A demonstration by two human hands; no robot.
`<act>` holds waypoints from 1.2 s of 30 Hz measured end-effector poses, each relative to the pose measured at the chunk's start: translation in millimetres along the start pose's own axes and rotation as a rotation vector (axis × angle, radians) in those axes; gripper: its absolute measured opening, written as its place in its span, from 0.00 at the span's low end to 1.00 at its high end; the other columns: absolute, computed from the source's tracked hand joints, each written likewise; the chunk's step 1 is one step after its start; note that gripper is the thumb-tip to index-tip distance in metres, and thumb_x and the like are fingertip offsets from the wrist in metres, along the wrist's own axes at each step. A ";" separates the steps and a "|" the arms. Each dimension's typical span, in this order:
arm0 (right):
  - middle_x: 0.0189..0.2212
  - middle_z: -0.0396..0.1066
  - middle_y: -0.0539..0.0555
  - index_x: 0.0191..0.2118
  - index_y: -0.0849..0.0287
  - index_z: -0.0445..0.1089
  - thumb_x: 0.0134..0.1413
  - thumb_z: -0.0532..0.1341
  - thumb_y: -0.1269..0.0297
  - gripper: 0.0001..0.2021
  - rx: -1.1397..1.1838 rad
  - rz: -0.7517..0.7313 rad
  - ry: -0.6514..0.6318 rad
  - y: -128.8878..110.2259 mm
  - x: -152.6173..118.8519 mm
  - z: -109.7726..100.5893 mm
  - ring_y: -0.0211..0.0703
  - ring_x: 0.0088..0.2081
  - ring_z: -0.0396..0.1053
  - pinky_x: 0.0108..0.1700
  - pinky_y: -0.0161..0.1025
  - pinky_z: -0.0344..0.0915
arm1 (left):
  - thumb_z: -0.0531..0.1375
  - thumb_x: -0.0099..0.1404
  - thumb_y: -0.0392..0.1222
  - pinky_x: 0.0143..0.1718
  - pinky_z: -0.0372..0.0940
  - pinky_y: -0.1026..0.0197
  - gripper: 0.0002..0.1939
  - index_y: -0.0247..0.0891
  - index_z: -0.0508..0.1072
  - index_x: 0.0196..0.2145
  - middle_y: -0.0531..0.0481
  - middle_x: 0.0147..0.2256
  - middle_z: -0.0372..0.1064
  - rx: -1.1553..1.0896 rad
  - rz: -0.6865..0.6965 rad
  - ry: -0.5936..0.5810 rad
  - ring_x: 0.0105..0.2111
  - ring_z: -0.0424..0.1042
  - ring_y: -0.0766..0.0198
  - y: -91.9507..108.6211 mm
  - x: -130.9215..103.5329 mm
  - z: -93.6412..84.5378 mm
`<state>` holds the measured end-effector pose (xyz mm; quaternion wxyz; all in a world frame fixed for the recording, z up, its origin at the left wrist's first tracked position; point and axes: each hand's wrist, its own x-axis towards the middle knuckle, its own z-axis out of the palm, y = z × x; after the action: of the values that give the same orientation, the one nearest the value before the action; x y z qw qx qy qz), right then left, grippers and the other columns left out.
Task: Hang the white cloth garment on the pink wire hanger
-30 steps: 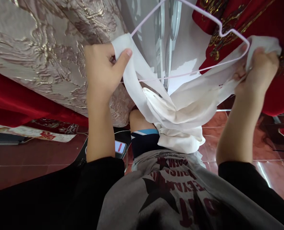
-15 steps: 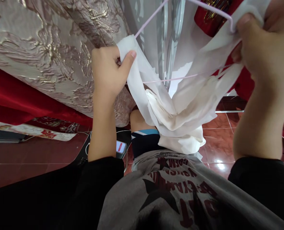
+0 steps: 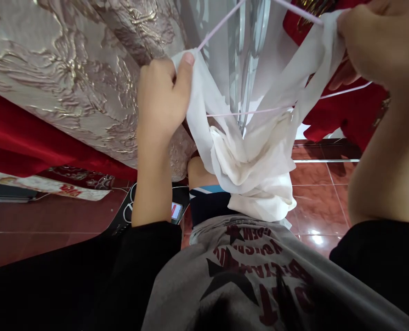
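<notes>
Biggest 1st: textured fabric hangs left of the hanger. White cloth droops below it, strung between our hands. Our right hand, R of the hanger's middle, pinches cloth w/ curled fingers, tips partly hidden; our left hand, at its L end, has fingers closed on the cloth edge. Progress: L end's covered; R end's hidden, so can't tell if it's in.

Phone on black surface
</notes>
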<state>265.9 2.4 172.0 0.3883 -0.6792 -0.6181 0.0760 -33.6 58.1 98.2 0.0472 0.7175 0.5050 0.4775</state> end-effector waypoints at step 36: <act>0.34 0.71 0.54 0.39 0.52 0.76 0.69 0.51 0.45 0.21 0.168 -0.394 0.151 55.9 -77.8 162.7 0.46 0.50 0.68 0.75 0.64 0.43 | 0.72 0.63 0.42 0.64 0.68 0.51 0.32 0.49 0.64 0.60 0.48 0.71 0.52 -0.827 -0.248 0.386 0.67 0.62 0.46 51.7 -100.4 52.7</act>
<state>197.2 6.8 -3.9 0.4961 -0.5142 -0.6996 -0.0011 36.8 -22.4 34.2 0.2908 0.4710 0.3538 0.7540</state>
